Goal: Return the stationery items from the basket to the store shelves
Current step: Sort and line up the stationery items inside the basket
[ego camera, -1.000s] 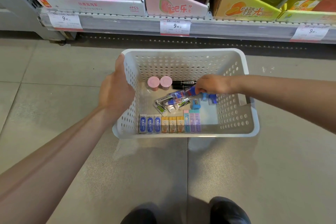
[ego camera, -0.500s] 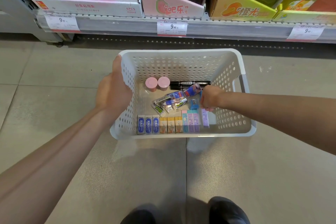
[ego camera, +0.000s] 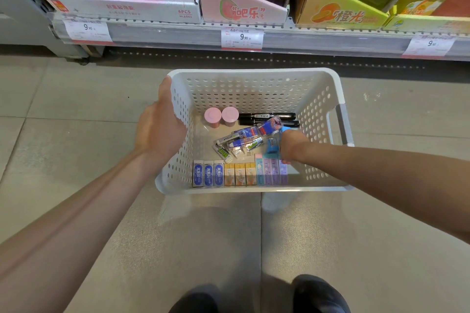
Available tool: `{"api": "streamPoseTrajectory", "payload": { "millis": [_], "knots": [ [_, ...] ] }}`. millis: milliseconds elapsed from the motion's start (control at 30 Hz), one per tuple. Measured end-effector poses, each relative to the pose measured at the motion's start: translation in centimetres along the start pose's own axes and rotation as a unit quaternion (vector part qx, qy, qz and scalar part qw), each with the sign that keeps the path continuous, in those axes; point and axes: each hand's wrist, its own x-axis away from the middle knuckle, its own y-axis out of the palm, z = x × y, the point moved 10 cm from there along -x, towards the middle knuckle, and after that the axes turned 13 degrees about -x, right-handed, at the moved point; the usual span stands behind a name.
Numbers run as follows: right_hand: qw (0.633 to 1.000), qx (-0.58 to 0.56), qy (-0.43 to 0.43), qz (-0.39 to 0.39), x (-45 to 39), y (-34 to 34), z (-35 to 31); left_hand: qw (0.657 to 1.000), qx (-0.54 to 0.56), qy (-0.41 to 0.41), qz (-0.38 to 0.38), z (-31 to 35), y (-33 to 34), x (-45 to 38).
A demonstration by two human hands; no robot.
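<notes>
Looking down from the head camera, we're gripping the white perforated plastic basket [ego camera: 254, 89] by its left rim with our left hand [ego camera: 160, 132]. Our right hand [ego camera: 290, 145] has dropped from the blue packaged pens [ego camera: 256, 132] to the pastel boxed erasers [ego camera: 272, 173]; whether it's holding anything, we can't tell. Nothing's going to the shelf [ego camera: 178, 33] yet.

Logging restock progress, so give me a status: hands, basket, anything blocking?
Left hand grips basket rim. Right hand down inside among small packs; grasp hidden. Nothing shelved from this reach yet. No obstruction seen.
</notes>
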Motion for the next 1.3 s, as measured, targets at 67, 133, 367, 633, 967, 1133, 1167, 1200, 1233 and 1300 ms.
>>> {"api": "streamPoseTrajectory", "payload": {
  "millis": [67,133,367,633,967,1133,1167,1200,1233,1300],
  "knots": [
    [1.000,-0.008,0.004,-0.007,0.0,0.1,0.0,1.000,0.002,-0.001,0.002,-0.1,0.0,0.0],
    [1.000,-0.013,0.003,-0.004,0.0,-0.1,0.3,1.000,0.006,0.003,0.003,0.0,0.0,0.0],
    [0.999,-0.014,-0.003,-0.048,0.2,1.2,0.5,1.000,0.006,0.010,0.004,0.3,-0.2,0.2],
    [0.988,-0.017,-0.080,0.133,0.6,-3.3,-1.3,1.000,0.001,0.004,0.001,0.0,0.0,0.0],
    [0.989,0.054,-0.076,0.112,-0.5,-2.1,-2.2,1.000,-0.004,0.009,0.005,-0.1,0.4,-0.2],
    [0.989,0.036,-0.088,0.117,-0.3,-2.1,-2.1,1.000,-0.005,0.015,0.006,-0.1,0.4,-0.2],
    [0.989,0.035,-0.094,0.113,-0.3,-2.2,-2.2,1.000,-0.003,0.016,0.006,-0.1,0.4,-0.2],
    [0.989,0.033,-0.100,0.104,-0.3,-2.4,-2.3,1.000,0.000,0.017,0.004,-0.1,0.4,-0.2],
    [0.990,0.026,-0.105,0.089,-0.3,-2.6,-2.3,1.000,0.002,0.017,0.002,0.0,0.5,-0.2],
    [0.994,-0.010,-0.101,0.035,-0.3,-2.7,-2.2,1.000,0.003,0.016,-0.002,0.0,0.5,-0.2]
  ]
}}
